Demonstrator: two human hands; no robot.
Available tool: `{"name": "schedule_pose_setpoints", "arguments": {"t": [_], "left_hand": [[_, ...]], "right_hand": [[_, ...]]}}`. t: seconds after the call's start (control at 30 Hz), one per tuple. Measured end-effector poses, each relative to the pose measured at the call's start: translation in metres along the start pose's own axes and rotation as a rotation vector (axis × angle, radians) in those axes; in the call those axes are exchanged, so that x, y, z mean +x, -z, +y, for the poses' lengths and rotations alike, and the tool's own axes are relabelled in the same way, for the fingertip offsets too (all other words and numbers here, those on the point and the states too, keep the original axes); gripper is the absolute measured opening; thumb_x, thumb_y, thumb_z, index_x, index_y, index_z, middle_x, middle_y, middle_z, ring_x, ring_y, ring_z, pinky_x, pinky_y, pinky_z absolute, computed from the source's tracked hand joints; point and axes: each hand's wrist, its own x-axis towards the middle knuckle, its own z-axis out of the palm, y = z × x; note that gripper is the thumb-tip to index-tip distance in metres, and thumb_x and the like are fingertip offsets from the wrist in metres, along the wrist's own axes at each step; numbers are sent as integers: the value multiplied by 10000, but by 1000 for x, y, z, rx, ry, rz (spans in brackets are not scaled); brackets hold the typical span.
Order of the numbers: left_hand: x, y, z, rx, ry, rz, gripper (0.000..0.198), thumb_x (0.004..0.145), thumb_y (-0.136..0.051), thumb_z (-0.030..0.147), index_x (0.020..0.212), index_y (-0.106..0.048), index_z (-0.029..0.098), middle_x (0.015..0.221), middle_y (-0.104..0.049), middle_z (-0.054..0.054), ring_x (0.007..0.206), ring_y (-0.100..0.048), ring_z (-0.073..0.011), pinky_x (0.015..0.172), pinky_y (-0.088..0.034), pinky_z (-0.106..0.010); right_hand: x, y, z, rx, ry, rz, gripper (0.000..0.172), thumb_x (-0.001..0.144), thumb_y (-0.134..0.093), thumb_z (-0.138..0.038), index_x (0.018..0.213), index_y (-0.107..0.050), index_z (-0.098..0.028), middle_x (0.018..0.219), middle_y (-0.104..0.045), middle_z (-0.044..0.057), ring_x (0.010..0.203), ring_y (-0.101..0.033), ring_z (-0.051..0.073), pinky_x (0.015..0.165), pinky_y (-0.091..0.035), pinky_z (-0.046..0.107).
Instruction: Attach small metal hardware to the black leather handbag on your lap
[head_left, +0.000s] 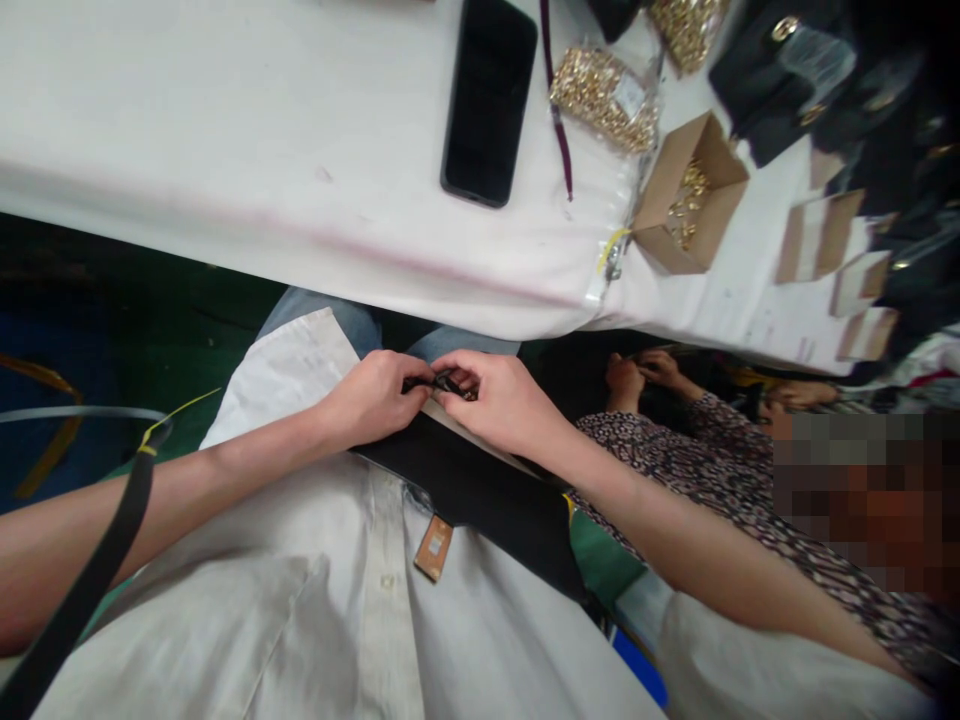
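Observation:
A black flat panel [487,485], which looks like part of a bag with a pale edge, lies across my lap. My left hand [375,395] and my right hand [491,400] meet at its far edge. Both are closed, fingertips pinching a small dark strap-like piece [450,384] between them; its exact shape is mostly hidden by the fingers. A brown tag [433,548] hangs from the near side of the panel over a white shirt.
Before me runs a white-covered table [262,130]. It bears a black phone [489,100], a dark red strip [559,130], a bag of gold fittings [604,95] and an open cardboard box [720,215]. On the right, a co-worker's hands [637,375] work close by.

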Motion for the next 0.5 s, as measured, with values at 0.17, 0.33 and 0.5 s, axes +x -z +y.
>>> {"name": "schedule_pose_setpoints", "arguments": {"t": [0.17, 0.33, 0.5], "left_hand": [[4, 2, 2, 23, 0, 6, 267, 915, -656, 59, 1038, -867, 169, 979, -852, -39, 889, -781, -241, 750, -506, -310], [0, 5, -1, 19, -3, -7, 251, 947, -678, 82, 1094, -859, 173, 1050, -858, -47, 949, -795, -249, 754, -504, -302], [-9, 11, -2, -1, -52, -86, 252, 1060, -656, 157, 1233, -834, 201, 1138, -849, -37, 1014, -795, -238, 818, -521, -295]], "right_hand": [[2, -4, 5, 113, -21, 17, 436, 872, -769, -29, 1252, -823, -236, 1019, -832, 21, 901, -782, 218, 828, -622, 320], [2, -9, 8, 182, -12, 14, 449, 863, -754, -40, 1263, -819, -233, 1047, -832, 25, 923, -786, 222, 849, -636, 329], [6, -8, 8, 216, -10, -27, 452, 829, -760, -39, 1238, -827, -219, 1060, -838, 34, 943, -794, 233, 880, -653, 349]]}}
